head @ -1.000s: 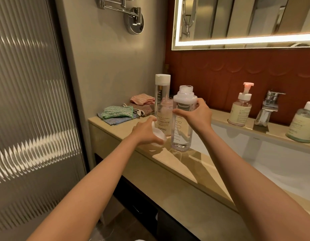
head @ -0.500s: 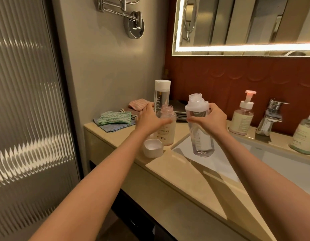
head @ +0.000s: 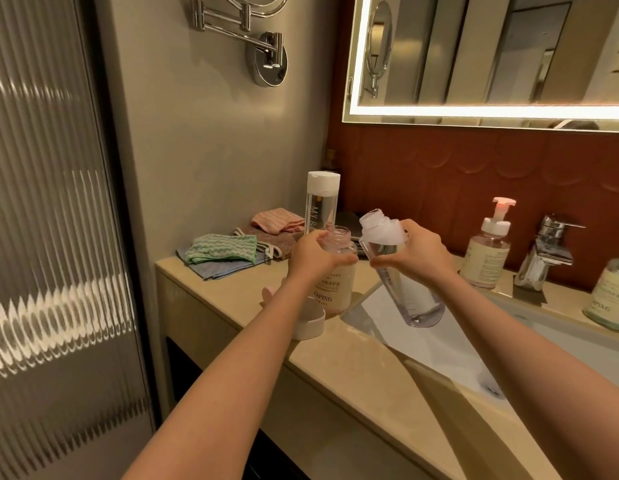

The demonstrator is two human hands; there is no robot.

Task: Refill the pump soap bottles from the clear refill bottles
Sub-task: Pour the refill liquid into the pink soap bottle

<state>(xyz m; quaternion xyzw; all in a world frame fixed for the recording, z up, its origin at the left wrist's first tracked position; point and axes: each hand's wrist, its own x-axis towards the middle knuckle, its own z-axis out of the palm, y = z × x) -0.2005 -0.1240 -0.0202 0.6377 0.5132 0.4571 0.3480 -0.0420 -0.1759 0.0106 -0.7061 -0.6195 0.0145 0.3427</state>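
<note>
- Your left hand (head: pixel 315 258) is curled round the shoulder of the squat, beige-labelled plastic soap bottle (head: pixel 336 289), whose pump is off and whose neck is open. It sits at the lip of the beige stone counter (head: pixel 353 368), right beside the white sink basin (head: pixel 422 344). I cannot tell whether its base is fully down. If it is not, the weight of incoming liquid could tip it toward the basin.
- Your right hand (head: pixel 419 258) grips the tall, clear plastic refill bottle (head: pixel 415 303) just under its frosted white collar. It is tilted, its open mouth leaning toward the soap bottle and its body hanging over the basin. The two mouths are near but not lined up. Tilt further now and the stream will likely run down the outside of the soap bottle and over your fingers.
- Both mouths are small, so a fast pour could well up and overflow.
- Soap on either grip would make the bottles slippery, and the refill bottle could drop into the basin.
- The round white cap (head: pixel 311 329) sits on the counter by your left forearm, and a sweep of that arm could knock it off the edge.
</note>
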